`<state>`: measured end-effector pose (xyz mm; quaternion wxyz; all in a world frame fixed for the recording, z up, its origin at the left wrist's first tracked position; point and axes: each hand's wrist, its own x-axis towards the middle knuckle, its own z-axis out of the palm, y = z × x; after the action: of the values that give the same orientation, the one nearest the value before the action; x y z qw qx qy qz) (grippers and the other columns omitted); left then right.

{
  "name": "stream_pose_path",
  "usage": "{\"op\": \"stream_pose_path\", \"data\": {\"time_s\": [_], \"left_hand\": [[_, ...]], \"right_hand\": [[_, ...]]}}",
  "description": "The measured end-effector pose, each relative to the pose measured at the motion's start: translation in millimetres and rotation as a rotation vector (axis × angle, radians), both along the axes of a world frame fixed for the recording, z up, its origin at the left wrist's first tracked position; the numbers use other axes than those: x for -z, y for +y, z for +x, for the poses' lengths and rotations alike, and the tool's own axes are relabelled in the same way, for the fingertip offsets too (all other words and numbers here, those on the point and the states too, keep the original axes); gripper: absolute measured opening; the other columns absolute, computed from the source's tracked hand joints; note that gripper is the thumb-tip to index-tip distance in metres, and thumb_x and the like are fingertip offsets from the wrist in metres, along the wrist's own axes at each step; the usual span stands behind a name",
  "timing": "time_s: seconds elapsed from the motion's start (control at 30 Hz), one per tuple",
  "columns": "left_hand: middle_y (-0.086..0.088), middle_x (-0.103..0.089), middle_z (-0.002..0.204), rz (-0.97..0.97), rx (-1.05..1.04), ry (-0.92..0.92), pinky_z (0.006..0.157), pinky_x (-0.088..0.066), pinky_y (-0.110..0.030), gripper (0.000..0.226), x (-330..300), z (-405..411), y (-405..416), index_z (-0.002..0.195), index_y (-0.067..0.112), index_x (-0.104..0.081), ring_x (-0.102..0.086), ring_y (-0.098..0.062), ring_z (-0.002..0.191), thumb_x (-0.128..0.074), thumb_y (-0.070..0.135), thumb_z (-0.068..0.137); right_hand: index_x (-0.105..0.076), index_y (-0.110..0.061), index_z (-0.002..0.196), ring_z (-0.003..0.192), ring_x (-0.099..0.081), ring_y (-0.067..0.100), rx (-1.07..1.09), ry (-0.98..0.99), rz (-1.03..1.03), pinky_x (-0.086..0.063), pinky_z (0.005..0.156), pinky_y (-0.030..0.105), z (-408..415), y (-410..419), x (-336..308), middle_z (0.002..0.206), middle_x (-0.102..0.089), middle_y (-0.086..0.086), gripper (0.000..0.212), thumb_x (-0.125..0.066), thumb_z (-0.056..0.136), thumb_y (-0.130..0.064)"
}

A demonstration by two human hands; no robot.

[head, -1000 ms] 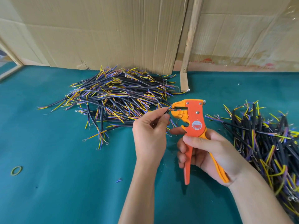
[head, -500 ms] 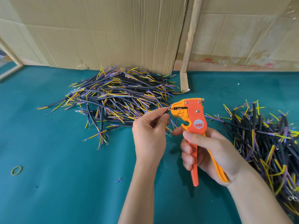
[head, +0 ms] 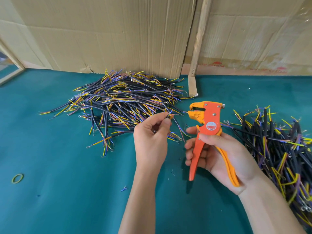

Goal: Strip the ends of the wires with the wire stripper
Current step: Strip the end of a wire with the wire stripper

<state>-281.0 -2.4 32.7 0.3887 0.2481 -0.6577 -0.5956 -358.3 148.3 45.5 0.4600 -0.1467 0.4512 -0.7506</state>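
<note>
On the teal felt table (head: 59, 191), we judge two big heaps of black-sheathed wires (head: 121, 105) remain. Right hand (head: 217, 154) grips the orange wire stripper (head: 205, 122); just left, left hand (head: 152, 137) pinches one wire end (head: 169, 116), apart from its jaws.

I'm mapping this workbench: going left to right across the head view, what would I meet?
Rubber band → left pile of wires → left hand pinching a wire → wire stripper in the right hand → right pile of wires.
</note>
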Motion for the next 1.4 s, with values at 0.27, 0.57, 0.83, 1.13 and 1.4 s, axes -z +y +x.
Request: {"op": "stream_pose_path", "data": {"time_s": [0.27, 0.57, 0.83, 1.13, 1.4], "left_hand": [[0.009, -0.062, 0.072, -0.181, 0.093, -0.139, 0.063, -0.040, -0.020, 0.018, -2, 6, -5, 0.086, 0.019, -0.071, -0.048, -0.005, 0.064, -0.061, 0.007, 0.096], [0.011, -0.062, 0.081, -0.461, 0.077, -0.242, 0.069, -0.038, -0.013, 0.017, -6, 10, -5, 0.089, 0.019, -0.071, -0.055, -0.007, 0.079, -0.062, 0.005, 0.095], [0.016, -0.058, 0.082, -0.535, 0.084, -0.261, 0.070, -0.035, -0.008, 0.021, -8, 12, -9, 0.093, 0.017, -0.072, -0.053, -0.001, 0.080, -0.061, 0.000, 0.095], [0.003, -0.059, 0.084, -0.556, 0.081, -0.268, 0.069, -0.036, -0.012, 0.021, -5, 11, -9, 0.095, 0.016, -0.072, -0.050, -0.008, 0.080, -0.059, -0.001, 0.095], [-0.002, -0.060, 0.084, -0.556, 0.064, -0.247, 0.070, -0.039, -0.020, 0.020, -4, 11, -9, 0.098, 0.016, -0.072, -0.051, -0.015, 0.078, -0.060, 0.001, 0.096]], "right_hand": [[-0.065, 0.001, 0.122, 0.071, -0.064, 0.041, -0.179, 0.084, 0.060, -0.057, 0.067, 0.049, -4, 7, 1, 0.096, -0.065, 0.033, 0.047, -0.074, 0.079, -0.018], [-0.065, 0.001, 0.122, 0.070, -0.062, 0.039, -0.213, 0.115, 0.063, -0.056, 0.066, 0.049, 0, 9, -4, 0.088, -0.062, 0.028, 0.049, -0.076, 0.077, -0.012], [-0.064, 0.001, 0.121, 0.067, -0.059, 0.037, -0.272, 0.151, 0.067, -0.054, 0.064, 0.049, -1, 10, -4, 0.082, -0.057, 0.022, 0.044, -0.076, 0.080, -0.011], [-0.066, 0.001, 0.117, 0.060, -0.057, 0.034, -0.250, 0.121, 0.081, -0.054, 0.058, 0.044, 1, 8, -3, 0.076, -0.055, 0.019, 0.033, -0.070, 0.085, -0.009], [-0.067, 0.001, 0.113, 0.054, -0.054, 0.031, -0.232, 0.125, 0.094, -0.051, 0.052, 0.040, 2, 6, -3, 0.070, -0.052, 0.016, 0.033, -0.070, 0.084, -0.014]]}}
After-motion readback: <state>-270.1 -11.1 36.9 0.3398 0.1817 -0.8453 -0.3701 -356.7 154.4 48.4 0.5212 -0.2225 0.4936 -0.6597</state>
